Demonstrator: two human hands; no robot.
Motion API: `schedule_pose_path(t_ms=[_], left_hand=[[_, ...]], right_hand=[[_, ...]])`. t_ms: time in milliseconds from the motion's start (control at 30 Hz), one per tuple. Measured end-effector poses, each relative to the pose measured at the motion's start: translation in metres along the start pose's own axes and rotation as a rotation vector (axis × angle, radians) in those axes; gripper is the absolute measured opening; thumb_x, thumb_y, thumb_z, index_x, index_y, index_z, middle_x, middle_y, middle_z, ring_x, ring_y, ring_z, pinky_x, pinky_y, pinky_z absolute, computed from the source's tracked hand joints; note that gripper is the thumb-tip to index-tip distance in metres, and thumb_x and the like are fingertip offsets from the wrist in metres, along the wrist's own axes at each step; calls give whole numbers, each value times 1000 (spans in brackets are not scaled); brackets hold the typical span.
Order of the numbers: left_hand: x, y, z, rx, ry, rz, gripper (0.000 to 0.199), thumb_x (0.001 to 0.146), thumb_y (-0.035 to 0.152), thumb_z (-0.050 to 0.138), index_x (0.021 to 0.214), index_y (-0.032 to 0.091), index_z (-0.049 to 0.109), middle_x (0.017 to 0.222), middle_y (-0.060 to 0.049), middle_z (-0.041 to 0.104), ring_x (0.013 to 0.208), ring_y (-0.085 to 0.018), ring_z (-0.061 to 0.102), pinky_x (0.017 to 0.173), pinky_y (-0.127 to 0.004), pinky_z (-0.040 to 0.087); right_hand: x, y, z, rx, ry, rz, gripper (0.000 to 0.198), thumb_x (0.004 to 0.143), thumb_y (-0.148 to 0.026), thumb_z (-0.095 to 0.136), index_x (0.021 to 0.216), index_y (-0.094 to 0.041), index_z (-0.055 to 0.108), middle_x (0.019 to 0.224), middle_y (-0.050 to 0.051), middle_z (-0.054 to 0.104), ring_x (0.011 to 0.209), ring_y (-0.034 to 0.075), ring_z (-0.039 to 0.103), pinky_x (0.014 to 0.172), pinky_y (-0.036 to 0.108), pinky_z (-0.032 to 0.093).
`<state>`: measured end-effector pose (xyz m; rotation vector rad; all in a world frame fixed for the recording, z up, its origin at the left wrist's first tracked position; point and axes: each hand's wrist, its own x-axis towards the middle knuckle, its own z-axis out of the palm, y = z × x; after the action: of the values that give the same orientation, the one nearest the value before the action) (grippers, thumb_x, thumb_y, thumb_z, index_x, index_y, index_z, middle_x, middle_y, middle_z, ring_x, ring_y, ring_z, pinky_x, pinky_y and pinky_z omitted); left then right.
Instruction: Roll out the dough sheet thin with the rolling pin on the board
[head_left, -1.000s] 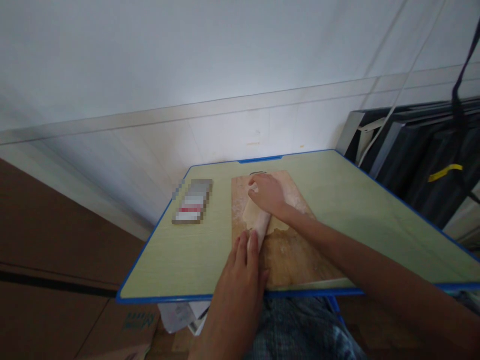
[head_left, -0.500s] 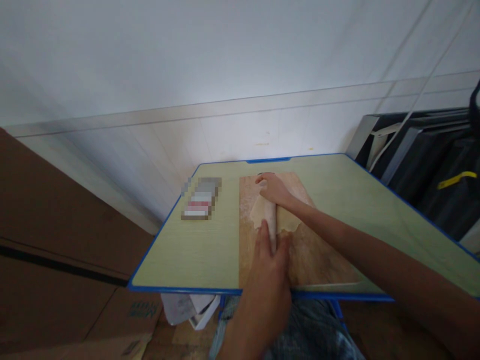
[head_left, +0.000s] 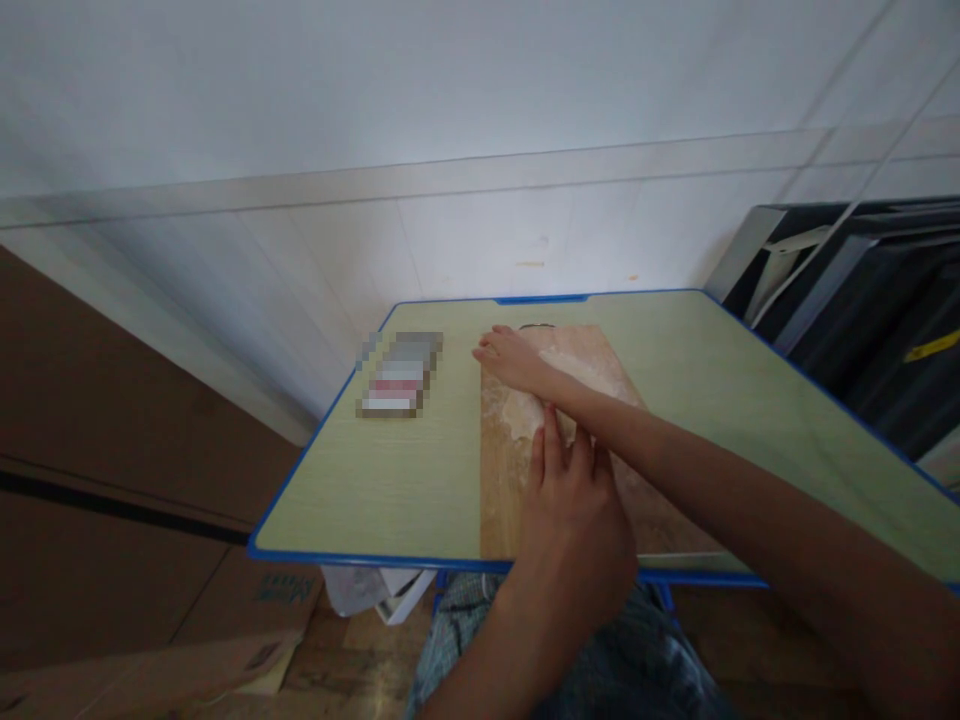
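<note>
A floured wooden board point(head_left: 501, 505) lies on the table with a thin, pale sheet of dough point(head_left: 516, 416) on it. Across the dough runs a light rolling pin point(head_left: 535, 408), mostly covered by my hands and right forearm. My right hand point(head_left: 511, 358) rests flat over its far end, fingers stretched out to the board's left edge. Closer to me, my left hand point(head_left: 576, 505) lies over the near end with its fingers extended forward, the fingertips close under my right forearm. Neither hand wraps round the pin.
The pale green table point(head_left: 375, 500) has a blue rim and stands against a white wall. A blurred-out, box-like object point(head_left: 401, 375) lies at its left. Large cardboard boxes point(head_left: 112, 580) stand on the left, dark flat panels point(head_left: 862, 290) lean on the right.
My right hand has moved left and flattened, its fingers now stretched out. My left hand has shifted right and slightly forward. The rolling pin has turned from nearly straight ahead to a slant.
</note>
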<state>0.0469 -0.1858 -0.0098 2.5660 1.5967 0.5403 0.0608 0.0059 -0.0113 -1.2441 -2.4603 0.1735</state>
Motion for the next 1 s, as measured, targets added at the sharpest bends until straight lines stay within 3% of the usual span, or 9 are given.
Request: schedule_pose_path(t_ms=[133,233,367,667,867,1000], left_hand=[[-3,-4,-5,-38,-46,-70,62,77,12,39,138,1,30,149,-21,22,139,-36,5,108,-55,25],[-2,-3,-5,-59,-47,-68,56,78,13,37,133,1,38,142,-20,36,136,-32,21,110,-52,23],[7,1,-6,-94,-43,-26,47,76,18,41,120,3,51,119,-16,54,119,-30,43,111,-46,24],[6,-1,-2,-148,-12,19,51,74,15,41,124,4,45,129,-18,46,127,-30,33,112,-49,20],[-3,-10,-4,-219,-18,2,54,75,14,40,128,7,43,133,-15,45,131,-28,30,113,-48,18],[-7,-14,-8,-238,-18,-14,52,76,14,40,128,8,45,136,-14,43,131,-27,29,115,-46,15]], right_hand=[[3,-8,1,-39,-31,18,33,90,-26,43,104,-4,63,112,22,61,111,24,52,94,34,37],[3,-7,2,-5,-49,-3,30,85,-19,47,107,-5,62,116,21,59,116,24,48,96,34,35],[2,1,2,50,-69,-39,35,78,-9,49,111,-10,61,127,16,53,121,21,44,101,33,31],[2,1,1,105,-67,-42,40,78,0,40,112,-8,60,121,13,56,116,16,47,99,27,33],[-1,-15,-4,-97,-102,30,34,81,-2,40,107,-7,62,110,18,60,104,21,56,87,29,43],[-3,-26,-4,-133,-96,41,31,82,-3,41,101,-8,64,107,21,61,103,26,56,87,35,43]])
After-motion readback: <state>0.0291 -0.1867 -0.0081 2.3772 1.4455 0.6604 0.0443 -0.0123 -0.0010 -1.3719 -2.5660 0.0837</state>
